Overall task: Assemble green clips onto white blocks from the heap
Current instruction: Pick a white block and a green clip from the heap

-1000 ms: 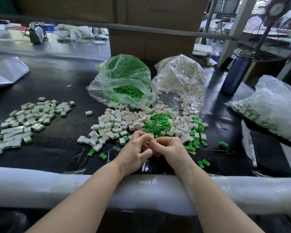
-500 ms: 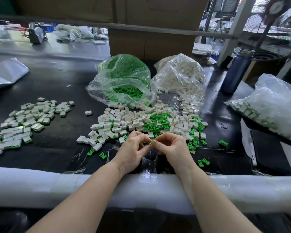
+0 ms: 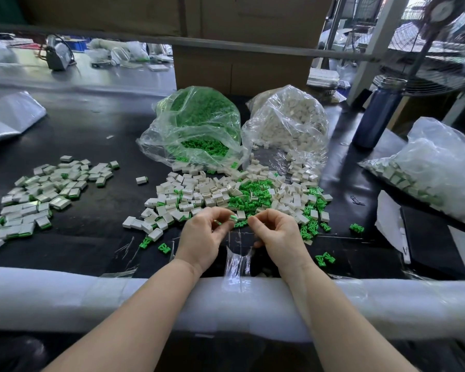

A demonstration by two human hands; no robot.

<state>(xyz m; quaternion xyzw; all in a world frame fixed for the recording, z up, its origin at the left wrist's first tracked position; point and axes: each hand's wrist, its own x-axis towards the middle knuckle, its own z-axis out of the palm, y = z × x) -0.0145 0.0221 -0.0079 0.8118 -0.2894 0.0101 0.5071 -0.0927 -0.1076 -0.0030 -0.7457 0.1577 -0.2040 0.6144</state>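
A heap [image 3: 215, 196] of loose white blocks and green clips lies mid-table on the black mat. Just in front of it, my left hand [image 3: 206, 237] pinches a small piece with a green clip [image 3: 233, 217] at its fingertips, and another bit of green shows under its fingers. My right hand [image 3: 278, 233] hovers a few centimetres to the right, its fingers curled with thumb and forefinger close together and nothing visible between them. Several stray green clips [image 3: 324, 258] lie around both hands.
Assembled blocks [image 3: 38, 194] are spread at the left. An open bag of green clips [image 3: 196, 130] and a bag of white blocks [image 3: 287, 130] sit behind the heap. At the right are a blue bottle [image 3: 376, 114] and another bag [image 3: 435, 170]. A foam-padded edge [image 3: 65, 291] runs along the near side.
My hands were pressed together at the fingertips; they have now drawn apart, and the piece with the green clip stays in my left hand.
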